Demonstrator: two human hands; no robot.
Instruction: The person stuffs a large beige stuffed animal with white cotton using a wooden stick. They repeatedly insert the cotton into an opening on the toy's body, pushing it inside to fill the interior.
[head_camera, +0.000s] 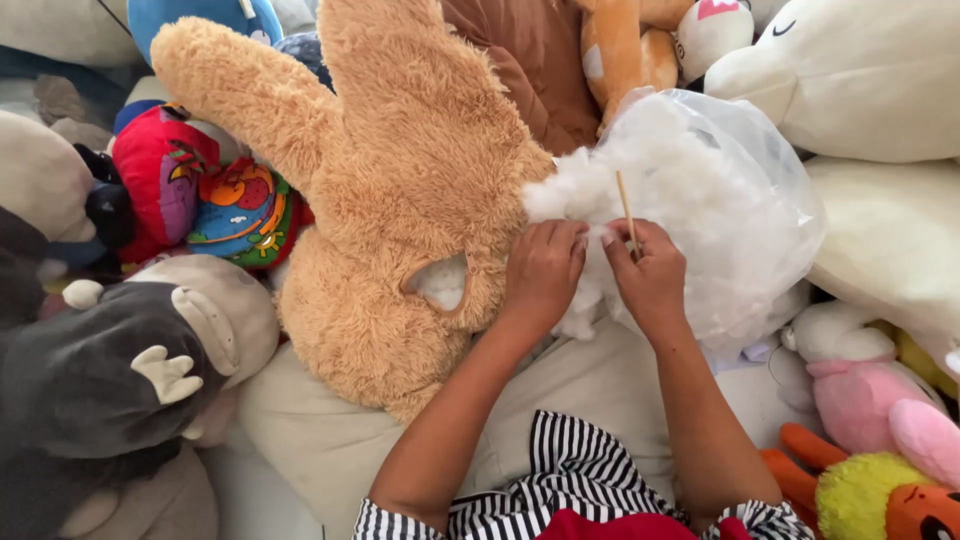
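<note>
I see my left hand (543, 272) closed on a clump of loose white fibre stuffing (585, 195) at the mouth of a clear plastic bag (740, 200). My right hand (652, 275) pinches a thin wooden stick (626, 210), upright, and seems to press into the same stuffing, though the fingers hide the contact. Just left lies a big tan shaggy plush bear (400, 180) with an open seam hole (440, 283) showing white fill. A grey plush toy (110, 370) sits well apart on the left.
</note>
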